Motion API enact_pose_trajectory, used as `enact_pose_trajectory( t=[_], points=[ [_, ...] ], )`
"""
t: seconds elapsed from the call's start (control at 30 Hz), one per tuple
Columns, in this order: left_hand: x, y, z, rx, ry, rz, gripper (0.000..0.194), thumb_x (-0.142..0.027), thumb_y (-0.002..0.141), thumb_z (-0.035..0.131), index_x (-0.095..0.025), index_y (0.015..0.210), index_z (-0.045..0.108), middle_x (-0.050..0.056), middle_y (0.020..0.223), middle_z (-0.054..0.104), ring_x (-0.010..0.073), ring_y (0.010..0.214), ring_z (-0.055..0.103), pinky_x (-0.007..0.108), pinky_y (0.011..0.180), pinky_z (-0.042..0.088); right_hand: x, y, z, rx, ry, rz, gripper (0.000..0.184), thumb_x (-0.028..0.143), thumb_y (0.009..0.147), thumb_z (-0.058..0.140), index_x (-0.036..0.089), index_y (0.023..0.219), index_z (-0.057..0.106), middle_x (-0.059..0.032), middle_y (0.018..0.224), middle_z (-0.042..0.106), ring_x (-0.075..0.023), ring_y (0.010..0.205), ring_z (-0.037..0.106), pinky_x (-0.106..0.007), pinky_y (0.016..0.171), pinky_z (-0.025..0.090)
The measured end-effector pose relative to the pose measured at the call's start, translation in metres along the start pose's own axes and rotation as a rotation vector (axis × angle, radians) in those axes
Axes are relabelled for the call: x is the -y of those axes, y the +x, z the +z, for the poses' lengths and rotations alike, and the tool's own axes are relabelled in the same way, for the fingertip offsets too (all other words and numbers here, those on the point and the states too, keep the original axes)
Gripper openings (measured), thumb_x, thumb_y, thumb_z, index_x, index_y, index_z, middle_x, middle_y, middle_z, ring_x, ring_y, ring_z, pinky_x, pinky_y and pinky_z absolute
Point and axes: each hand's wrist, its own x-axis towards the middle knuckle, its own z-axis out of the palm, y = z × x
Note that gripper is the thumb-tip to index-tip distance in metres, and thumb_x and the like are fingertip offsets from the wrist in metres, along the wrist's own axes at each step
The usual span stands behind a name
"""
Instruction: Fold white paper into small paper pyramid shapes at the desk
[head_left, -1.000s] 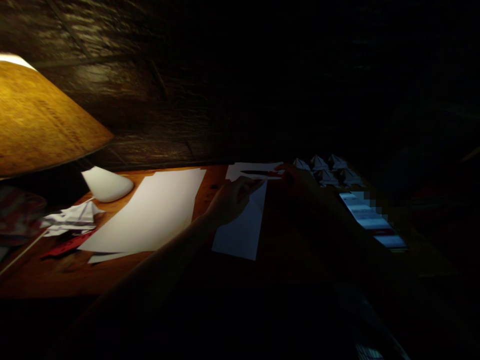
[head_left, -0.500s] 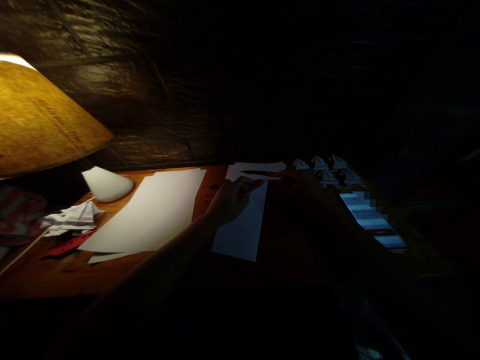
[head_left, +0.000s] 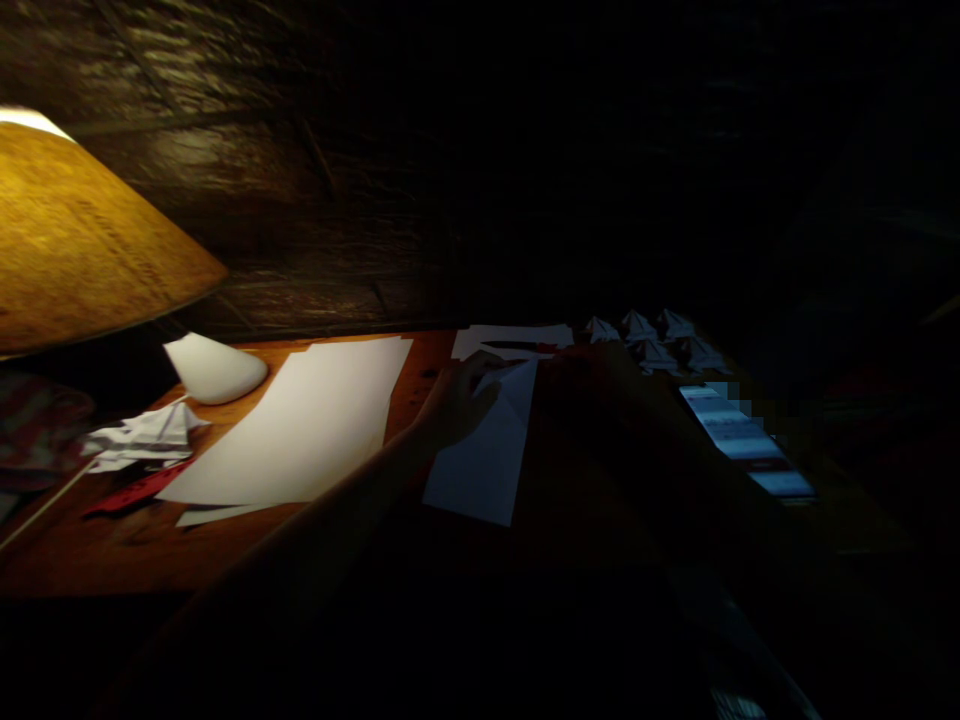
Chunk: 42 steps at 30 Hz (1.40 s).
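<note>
Your left hand (head_left: 459, 402) lies over the far end of a narrow paper sheet (head_left: 478, 475) mid-way along the surface (head_left: 112, 560), thumb and fingers parted. Whether your right hand (head_left: 589, 367), deep in shadow just to the right, grips anything cannot be told. A red-and-dark tool (head_left: 517, 346) lies beyond; large white sheets (head_left: 300, 430) spread left, folded paper pieces (head_left: 652, 355) far right.

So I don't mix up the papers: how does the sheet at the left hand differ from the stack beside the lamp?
The sheet looks dim and bluish; the stack looks bright, warm white. The sheet looks narrower than the stack. The left hand is over the sheet's far end; no fingers touch the stack. Both are pale paper on the wooden table.
</note>
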Motion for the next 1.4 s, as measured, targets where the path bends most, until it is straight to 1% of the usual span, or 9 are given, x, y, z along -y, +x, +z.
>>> enact_pose_trajectory(
  t=[0.17, 0.33, 0.47, 0.63, 0.87, 0.93, 1.1, 1.3, 1.4],
  points=[
    [0.006, 0.001, 0.004, -0.02, -0.092, -0.084, 0.025, -0.029, 0.086, 0.06, -0.018, 0.107, 0.067, 0.001, 0.08, 0.071, 0.015, 0.067, 0.064, 0.026, 0.058, 0.047, 0.005, -0.003, 0.001, 0.066, 0.128, -0.06, 0.036, 0.044, 0.102, 0.051, 0.025, 0.103, 0.082, -0.0034, 0.096, 0.081, -0.0227, 0.083, 0.074, -0.032, 0.072, 0.053],
    [0.008, 0.002, 0.01, -0.044, -0.215, -0.121, 0.025, -0.03, 0.085, 0.063, -0.017, 0.106, 0.067, 0.004, 0.089, 0.075, 0.0168, 0.076, 0.069, 0.027, 0.064, 0.055, 0.017, -0.007, 0.0, 0.175, 0.209, -0.12, 0.034, 0.05, 0.093, 0.066, 0.03, 0.117, 0.079, -0.0036, 0.11, 0.08, -0.0259, 0.093, 0.075, -0.036, 0.077, 0.058],
    [0.008, 0.001, 0.013, -0.03, -0.241, -0.111, 0.023, -0.028, 0.084, 0.066, -0.018, 0.104, 0.071, 0.006, 0.095, 0.078, 0.0187, 0.081, 0.072, 0.03, 0.067, 0.06, 0.021, -0.007, 0.001, 0.226, 0.288, -0.158, 0.03, 0.039, 0.091, 0.069, 0.029, 0.117, 0.079, -0.0032, 0.112, 0.08, -0.0259, 0.096, 0.076, -0.037, 0.081, 0.06],
    [0.009, 0.001, 0.013, -0.027, -0.294, -0.225, 0.018, -0.029, 0.085, 0.071, -0.015, 0.097, 0.073, 0.009, 0.089, 0.078, 0.0211, 0.076, 0.073, 0.033, 0.062, 0.062, 0.02, -0.008, 0.003, 0.226, 0.326, -0.155, 0.03, 0.021, 0.088, 0.063, 0.026, 0.112, 0.08, -0.0032, 0.114, 0.08, -0.0244, 0.095, 0.076, -0.037, 0.081, 0.06],
    [0.012, 0.003, 0.011, -0.041, -0.281, -0.223, 0.016, -0.025, 0.082, 0.074, -0.016, 0.096, 0.073, 0.008, 0.089, 0.078, 0.0214, 0.08, 0.074, 0.033, 0.067, 0.063, 0.021, -0.006, 0.005, 0.117, 0.12, -0.116, 0.025, 0.016, 0.084, 0.062, 0.02, 0.099, 0.081, -0.0062, 0.095, 0.08, -0.0225, 0.081, 0.073, -0.033, 0.072, 0.055],
    [0.013, 0.003, 0.01, -0.063, -0.29, -0.256, 0.014, -0.025, 0.08, 0.075, -0.016, 0.091, 0.072, 0.007, 0.086, 0.078, 0.0214, 0.078, 0.073, 0.032, 0.064, 0.061, 0.024, -0.007, 0.005, 0.129, 0.131, -0.128, 0.024, 0.02, 0.087, 0.063, 0.02, 0.103, 0.08, -0.007, 0.096, 0.08, -0.0232, 0.084, 0.073, -0.033, 0.075, 0.055],
    [0.007, 0.001, 0.012, -0.13, -0.445, -0.374, 0.017, -0.027, 0.074, 0.083, -0.016, 0.077, 0.071, 0.006, 0.076, 0.075, 0.0223, 0.073, 0.071, 0.031, 0.059, 0.057, 0.031, -0.01, 0.008, 0.212, 0.317, -0.14, 0.035, 0.037, 0.088, 0.073, 0.02, 0.118, 0.076, -0.0108, 0.12, 0.077, -0.0272, 0.101, 0.073, -0.038, 0.081, 0.056],
    [-0.001, 0.0, 0.012, -0.155, -0.637, -0.43, 0.023, -0.021, 0.074, 0.089, -0.017, 0.093, 0.075, 0.007, 0.083, 0.075, 0.0264, 0.084, 0.071, 0.039, 0.07, 0.061, 0.029, -0.01, 0.012, 0.208, 0.278, -0.116, 0.021, 0.03, 0.089, 0.068, 0.017, 0.103, 0.076, -0.009, 0.1, 0.079, -0.0239, 0.085, 0.073, -0.034, 0.073, 0.054],
    [-0.002, 0.0, 0.009, -0.163, -0.686, -0.432, 0.027, -0.029, 0.09, 0.078, -0.016, 0.112, 0.07, 0.009, 0.107, 0.073, 0.0244, 0.097, 0.07, 0.042, 0.082, 0.061, 0.031, -0.012, 0.013, 0.229, 0.345, -0.099, 0.029, 0.04, 0.089, 0.07, 0.017, 0.107, 0.076, -0.0093, 0.099, 0.079, -0.0238, 0.084, 0.073, -0.033, 0.069, 0.053]
  ],
)
